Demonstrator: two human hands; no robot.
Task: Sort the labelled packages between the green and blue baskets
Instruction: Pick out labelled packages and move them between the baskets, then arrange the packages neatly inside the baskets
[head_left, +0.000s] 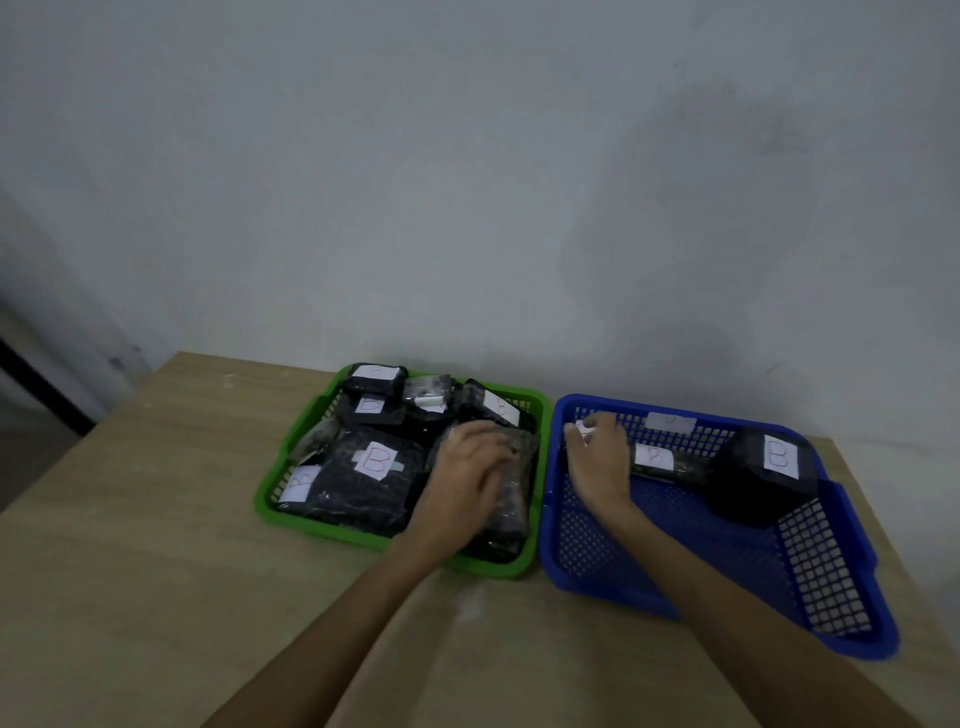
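I see green basket (540, 410), lattice walls. Blue basket (852, 525), grid mesh sides and floor, grey tape patch on far wall. Packages black, glossy wrap; large flat package (358, 499) and hexagonal package (748, 483) both carry white label, red "B". Desk (156, 571) pale beige woodgrain. Wall (467, 182) off-white.

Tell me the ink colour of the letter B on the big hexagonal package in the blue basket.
Red ink on a white paper label, seen in the head view.
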